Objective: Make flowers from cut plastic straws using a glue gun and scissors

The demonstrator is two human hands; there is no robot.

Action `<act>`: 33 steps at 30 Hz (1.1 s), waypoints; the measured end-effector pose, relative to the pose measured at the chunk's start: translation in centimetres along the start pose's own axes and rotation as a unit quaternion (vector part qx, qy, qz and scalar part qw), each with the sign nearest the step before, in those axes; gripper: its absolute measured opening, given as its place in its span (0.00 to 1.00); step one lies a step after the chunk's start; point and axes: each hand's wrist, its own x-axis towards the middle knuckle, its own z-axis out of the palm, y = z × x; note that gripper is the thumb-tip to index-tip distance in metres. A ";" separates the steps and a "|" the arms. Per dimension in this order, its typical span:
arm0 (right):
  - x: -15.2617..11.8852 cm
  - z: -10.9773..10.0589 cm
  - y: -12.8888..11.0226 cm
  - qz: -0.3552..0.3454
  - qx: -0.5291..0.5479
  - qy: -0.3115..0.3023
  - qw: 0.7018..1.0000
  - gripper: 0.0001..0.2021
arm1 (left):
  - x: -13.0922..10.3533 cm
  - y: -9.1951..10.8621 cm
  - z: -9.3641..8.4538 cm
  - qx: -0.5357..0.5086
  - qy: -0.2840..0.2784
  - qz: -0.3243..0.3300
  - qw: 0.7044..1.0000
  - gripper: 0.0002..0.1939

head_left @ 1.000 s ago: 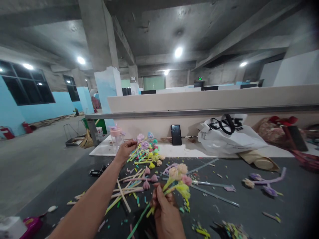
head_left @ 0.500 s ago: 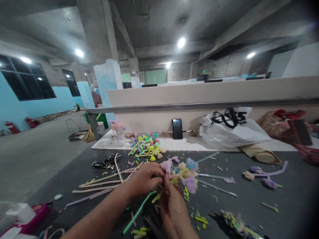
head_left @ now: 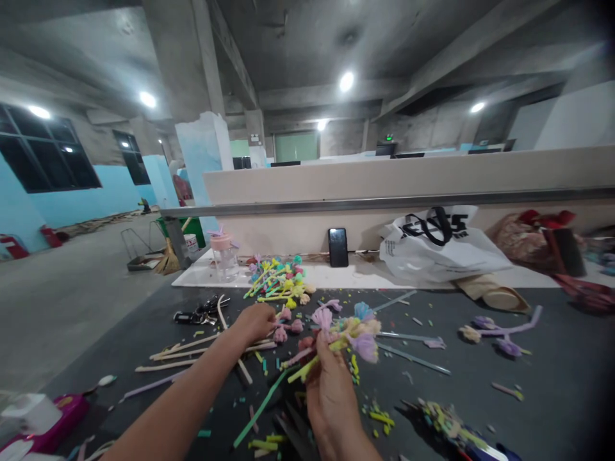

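Note:
Near the middle of the dark table, my right hand is closed round a bunch of pipe-cleaner flowers in lilac, blue, peach and yellow, with yellow and pink stems sticking out to the left. My left hand reaches to the left of it, fingers bent down at a small group of pink flowers; its fingertips are hidden, so a grip cannot be made out. Beneath that arm lie pale stems. A green stem rests just left of my right hand, beside dark scissors.
Behind are a flower pile, a lidded jar, an upright phone and a white bag. Keys lie at left, a purple flower stem at right, a cluttered tool at front right. Yellow-green scraps are scattered about.
My left hand has let go of the bunch and moved left to the pink flowers. My right hand still holds the bunch. The view has shifted slightly.

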 end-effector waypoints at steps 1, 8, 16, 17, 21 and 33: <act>0.2 -0.1 0.1 -0.002 0.007 0.007 1.000 0.18 | 0.0 -0.1 -0.4 -0.016 0.010 0.000 1.000 0.12; 0.4 -0.3 0.3 -0.011 -0.008 0.030 0.999 0.20 | -1.3 0.7 -3.8 -0.219 0.070 0.019 0.973 0.08; -0.9 0.3 0.4 -0.040 -0.041 -0.067 0.996 0.17 | -4.1 5.0 -3.4 -0.444 -0.008 0.045 0.895 0.06; -0.9 0.2 0.5 -0.045 -0.052 -0.072 0.995 0.17 | -4.3 5.3 -3.3 -0.461 -0.017 0.046 0.886 0.06; -0.7 -0.1 0.5 -0.047 -0.058 -0.080 0.994 0.16 | -4.6 5.6 -3.2 -0.519 -0.032 0.055 0.853 0.08; 0.4 -1.2 1.6 -0.028 -0.161 -0.071 0.984 0.14 | -4.6 7.8 -3.5 -0.484 -0.115 0.038 0.867 0.09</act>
